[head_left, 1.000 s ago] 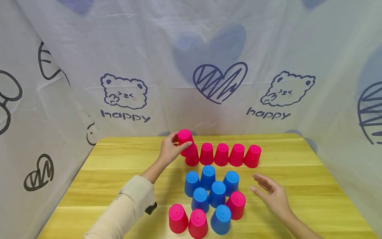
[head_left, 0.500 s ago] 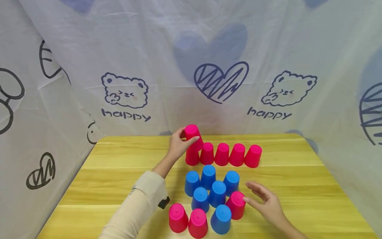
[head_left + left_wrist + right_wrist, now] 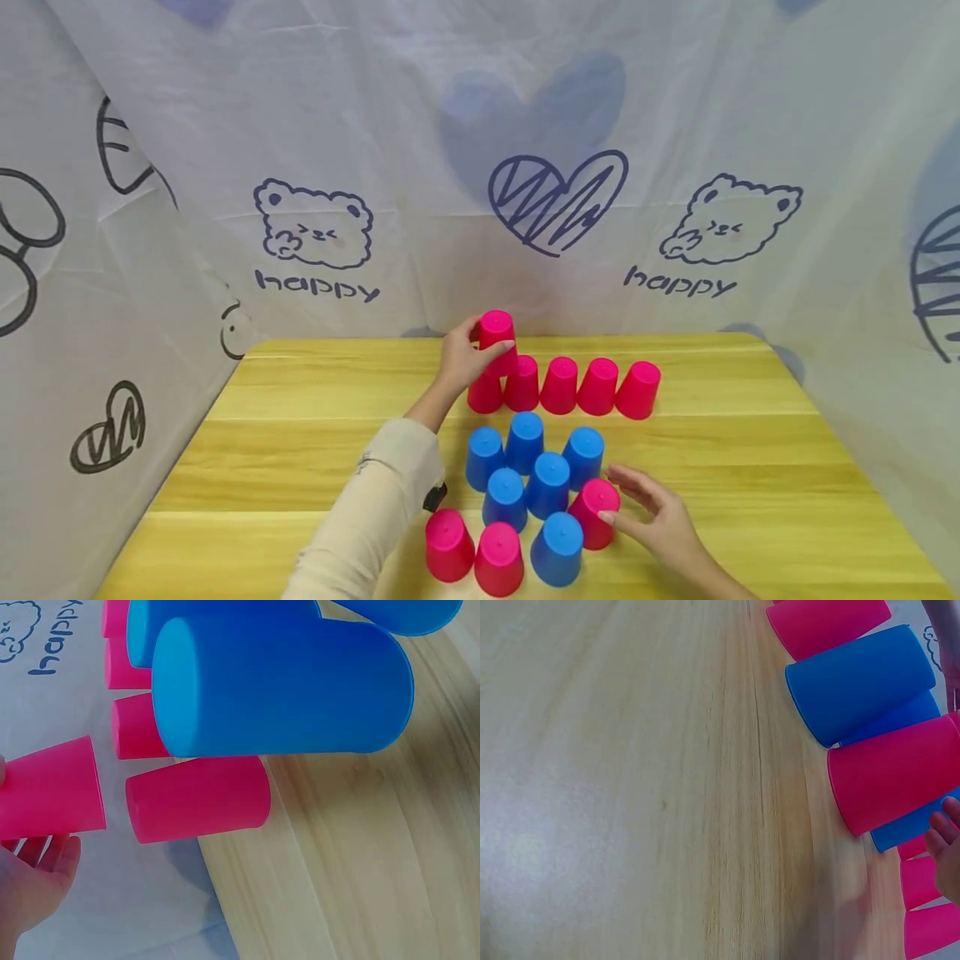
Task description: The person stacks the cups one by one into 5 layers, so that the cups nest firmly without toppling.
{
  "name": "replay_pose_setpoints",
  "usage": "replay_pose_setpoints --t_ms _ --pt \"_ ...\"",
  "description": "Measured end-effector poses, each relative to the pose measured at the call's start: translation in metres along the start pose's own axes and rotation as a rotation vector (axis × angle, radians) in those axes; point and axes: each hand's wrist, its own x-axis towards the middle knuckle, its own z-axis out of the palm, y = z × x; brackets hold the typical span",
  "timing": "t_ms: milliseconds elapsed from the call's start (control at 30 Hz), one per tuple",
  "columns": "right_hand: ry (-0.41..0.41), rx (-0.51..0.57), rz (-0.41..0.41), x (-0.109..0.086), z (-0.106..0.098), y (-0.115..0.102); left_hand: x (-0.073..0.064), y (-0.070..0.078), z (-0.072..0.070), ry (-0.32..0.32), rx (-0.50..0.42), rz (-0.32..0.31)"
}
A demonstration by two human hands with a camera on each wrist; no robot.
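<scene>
My left hand (image 3: 463, 360) holds an upside-down pink plastic cup (image 3: 497, 340) between thumb and fingers, above the left end of a row of pink cups (image 3: 559, 387). In the left wrist view a gap shows between the held cup (image 3: 49, 791) and the nearest row cup (image 3: 199, 801). My right hand (image 3: 662, 518) is beside a pink cup (image 3: 592, 518) at the right of the blue group, thumb overlapping its front. Loosely bent fingers of the right hand (image 3: 946, 851) show close to that cup (image 3: 896, 772) in the right wrist view.
Several upside-down blue cups (image 3: 548, 487) stand close together in the middle of the wooden table (image 3: 300, 467). Two pink cups (image 3: 450, 546) and a blue cup (image 3: 557, 550) stand nearer the front. A printed cloth (image 3: 435, 250) hangs behind the table.
My left hand has carried the pink cup rightward and slightly up over the row's left end. My right hand has moved left and down to the pink cup beside the blue group.
</scene>
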Motion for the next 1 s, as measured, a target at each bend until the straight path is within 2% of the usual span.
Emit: replay_pose_setpoints --t_ms 200,500,667,1000 --pt "-0.036 -0.001 0.083 0.000 0.002 -0.001 0.000 0.000 0.003 -0.008 -0.014 -0.033" --pt "-0.106 0.000 0.102 0.001 0.004 0.002 0.001 0.001 0.009 -0.031 0.032 -0.058" --pt "-0.118 0.002 0.135 0.001 0.005 0.001 0.000 0.003 0.012 -0.034 0.053 -0.079" --pt "-0.103 -0.017 0.099 0.001 0.005 0.004 0.002 0.001 0.019 -0.017 0.047 -0.085"
